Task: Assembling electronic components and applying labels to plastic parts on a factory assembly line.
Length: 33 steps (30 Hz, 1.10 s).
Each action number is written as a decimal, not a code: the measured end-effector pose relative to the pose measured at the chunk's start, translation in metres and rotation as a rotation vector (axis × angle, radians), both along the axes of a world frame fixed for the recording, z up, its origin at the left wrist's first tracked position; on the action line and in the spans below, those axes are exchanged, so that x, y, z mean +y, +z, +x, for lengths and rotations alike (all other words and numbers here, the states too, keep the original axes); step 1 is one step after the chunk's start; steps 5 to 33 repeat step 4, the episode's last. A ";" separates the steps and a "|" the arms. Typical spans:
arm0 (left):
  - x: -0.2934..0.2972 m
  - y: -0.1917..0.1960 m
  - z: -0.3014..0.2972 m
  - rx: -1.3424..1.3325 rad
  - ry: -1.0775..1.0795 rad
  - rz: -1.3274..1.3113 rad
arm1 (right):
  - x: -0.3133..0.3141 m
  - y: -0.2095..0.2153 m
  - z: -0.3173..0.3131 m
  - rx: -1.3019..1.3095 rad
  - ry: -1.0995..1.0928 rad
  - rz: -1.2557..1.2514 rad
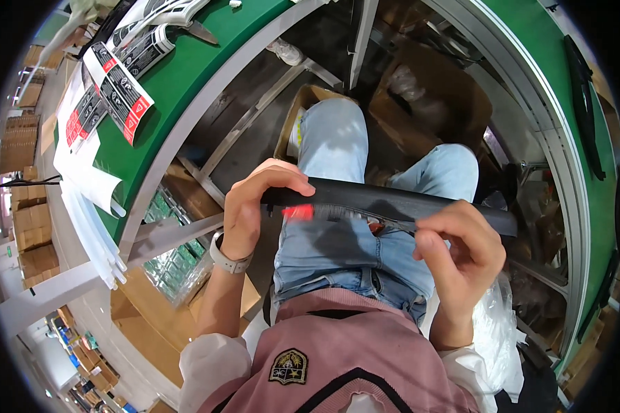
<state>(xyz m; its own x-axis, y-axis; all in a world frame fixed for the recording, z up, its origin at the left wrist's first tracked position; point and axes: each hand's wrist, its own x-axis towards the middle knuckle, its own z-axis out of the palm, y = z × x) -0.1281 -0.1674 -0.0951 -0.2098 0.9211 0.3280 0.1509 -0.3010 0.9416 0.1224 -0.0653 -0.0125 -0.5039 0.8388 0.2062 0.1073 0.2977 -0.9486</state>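
A long black bar (pixel 372 198) lies crosswise above my lap. My left hand (pixel 251 199) grips its left end, thumb and fingers closed round it. Along the bar's near side runs a narrow black strip (pixel 348 213) with a bright red end (pixel 297 213); it is blurred, so I cannot tell whether it is stuck to the bar or hangs apart. My right hand (pixel 461 244), near the bar's right end, pinches the strip's thin dark tail between thumb and forefinger. Another small red patch (pixel 376 227) shows below the bar.
Printed black, white and red label sheets (pixel 120 89) lie on the green tabletop (pixel 176 76) at left, near a pointed blade (pixel 202 32). White strips (pixel 93 220) hang off its edge. Cartons (pixel 430 93) stand under the metal frame. A dark bar (pixel 584 103) rests on the right tabletop.
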 end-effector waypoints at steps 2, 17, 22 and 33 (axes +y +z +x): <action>-0.002 -0.003 -0.001 -0.054 -0.024 -0.006 | 0.003 -0.004 -0.009 -0.080 -0.021 -0.188; -0.005 -0.006 -0.002 -0.110 -0.046 -0.013 | 0.006 -0.013 -0.010 -0.109 0.023 -0.232; -0.005 -0.006 -0.002 -0.110 -0.046 -0.013 | 0.006 -0.013 -0.010 -0.109 0.023 -0.232; -0.005 -0.006 -0.002 -0.110 -0.046 -0.013 | 0.006 -0.013 -0.010 -0.109 0.023 -0.232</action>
